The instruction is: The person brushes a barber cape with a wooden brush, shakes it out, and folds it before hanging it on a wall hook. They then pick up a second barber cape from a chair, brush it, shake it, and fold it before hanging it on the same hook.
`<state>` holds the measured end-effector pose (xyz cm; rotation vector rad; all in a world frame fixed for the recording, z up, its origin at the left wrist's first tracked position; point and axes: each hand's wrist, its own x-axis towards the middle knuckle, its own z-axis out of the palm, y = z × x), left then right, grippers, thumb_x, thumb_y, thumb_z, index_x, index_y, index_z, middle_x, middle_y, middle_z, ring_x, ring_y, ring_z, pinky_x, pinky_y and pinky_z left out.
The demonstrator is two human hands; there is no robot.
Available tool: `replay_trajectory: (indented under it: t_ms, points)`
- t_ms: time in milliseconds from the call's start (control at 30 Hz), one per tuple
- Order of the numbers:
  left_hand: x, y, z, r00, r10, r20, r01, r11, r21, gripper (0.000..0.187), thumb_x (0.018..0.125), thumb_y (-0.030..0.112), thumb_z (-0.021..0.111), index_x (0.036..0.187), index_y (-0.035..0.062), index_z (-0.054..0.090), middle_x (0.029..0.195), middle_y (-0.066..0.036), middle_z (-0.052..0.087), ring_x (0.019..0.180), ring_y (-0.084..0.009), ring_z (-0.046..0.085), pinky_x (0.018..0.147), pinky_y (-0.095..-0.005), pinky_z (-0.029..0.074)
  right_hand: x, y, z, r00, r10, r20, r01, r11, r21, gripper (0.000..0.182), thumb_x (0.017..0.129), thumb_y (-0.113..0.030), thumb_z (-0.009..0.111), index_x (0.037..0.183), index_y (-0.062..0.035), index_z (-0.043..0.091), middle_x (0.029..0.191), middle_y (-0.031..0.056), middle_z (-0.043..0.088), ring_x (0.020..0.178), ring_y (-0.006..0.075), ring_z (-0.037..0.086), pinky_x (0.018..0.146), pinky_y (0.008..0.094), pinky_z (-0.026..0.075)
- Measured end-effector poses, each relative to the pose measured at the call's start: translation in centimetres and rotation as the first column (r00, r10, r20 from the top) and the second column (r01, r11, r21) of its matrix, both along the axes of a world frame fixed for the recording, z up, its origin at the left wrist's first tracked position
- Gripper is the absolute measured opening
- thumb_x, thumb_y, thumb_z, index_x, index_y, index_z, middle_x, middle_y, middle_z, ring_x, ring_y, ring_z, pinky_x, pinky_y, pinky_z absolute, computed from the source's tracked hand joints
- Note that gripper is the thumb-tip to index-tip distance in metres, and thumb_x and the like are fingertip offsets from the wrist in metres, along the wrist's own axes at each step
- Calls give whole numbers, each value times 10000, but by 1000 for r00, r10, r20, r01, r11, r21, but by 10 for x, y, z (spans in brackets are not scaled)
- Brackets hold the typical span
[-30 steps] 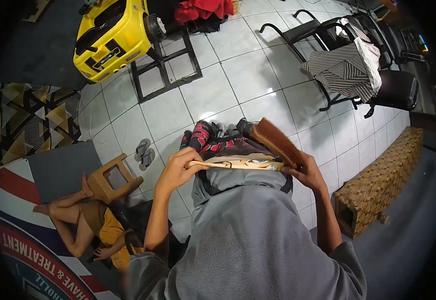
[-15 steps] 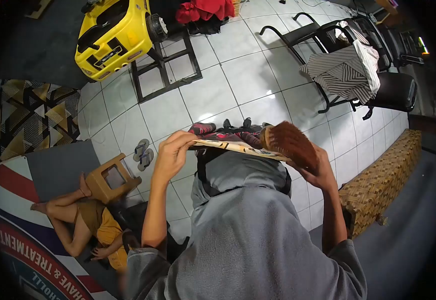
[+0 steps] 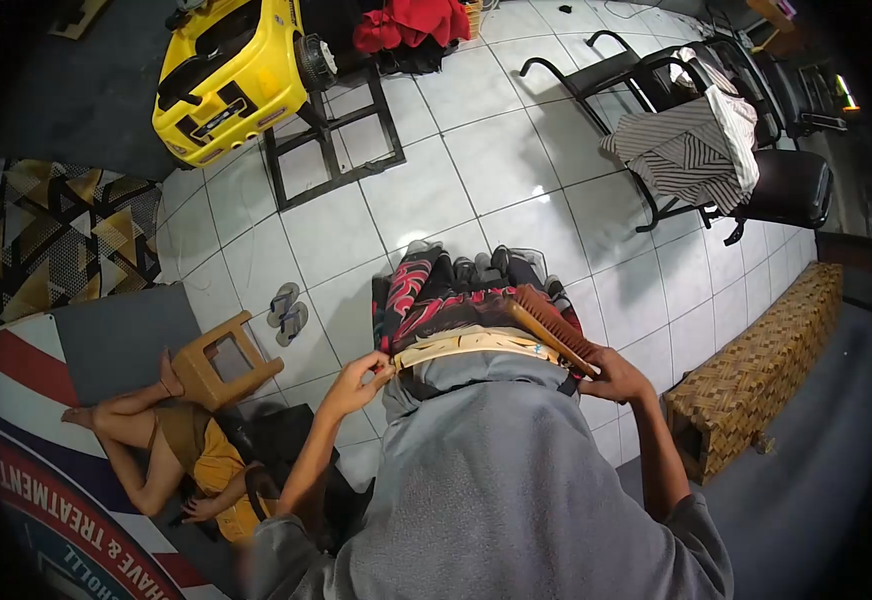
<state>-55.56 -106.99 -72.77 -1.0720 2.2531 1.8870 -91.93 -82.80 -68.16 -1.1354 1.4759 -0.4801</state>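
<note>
Seen from above, the left hand [image 3: 356, 380] pinches one end of a flat printed board [image 3: 471, 345], steadying it at the waist, while the right hand [image 3: 611, 378] grips a brown brush [image 3: 546, 325] — bristles angled across the board's far end.

Both hands [image 3: 356, 385] and brush [image 3: 546, 325] now lower

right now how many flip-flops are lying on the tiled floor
2: a pair of flip-flops lying side by side on the white tiles, just above the small wooden stool. Others may be hidden.
</note>
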Motion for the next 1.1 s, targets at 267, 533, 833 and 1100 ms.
replay_trajectory:
  t_ms: [267, 533, 833, 1100]
  points:
    - [-18, -2, -36, 872, 486, -57, -481, 830, -281, 167, 899, 124, 482, 869, -21, 560, 744, -96, 586, 675, -139, 530, 644, -274, 436, -4, 13, -17, 896, -441, -43, 438, 866, 240, 206, 749, -158, 622, 839, 26, 594, 653, 16, 537, 658, 102, 498, 607, 268, 421]
    - [-145, -151, 17, 877, 289, -384, -479, 572, -665, 110, 848, 23, 431, 823, -25, 526, 722, -180, 519, 702, -337, 533, 643, -373, 423, -101, -103, -5, 619, -724, -304, 517, 667, -536, 199, 731, -118, 588, 874, 17, 563, 618, 49, 536, 596, 158, 521, 596, 315, 442]
    - [-157, -180, 229, 716, -85, -692, -697, -123, -706, 134, 852, -39, 475, 949, -31, 567, 869, -120, 594, 787, -249, 585, 731, -303, 458, -116, -143, 165, 476, -871, 117, 160, -45, -986, 210, 823, 65, 460, 1021, 35, 525, 907, 49, 559, 782, 100, 523, 680, 193, 403]
    - [-26, -58, -72, 948, -230, 221, 307, 843, -441, 140, 755, -18, 438, 822, -3, 560, 789, -215, 548, 765, -372, 547, 672, -417, 427, -39, 0, -119, 777, -503, -378, 381, 854, -354, 157, 698, -53, 570, 833, 20, 604, 737, 288, 548, 711, 429, 571, 591, 466, 448]
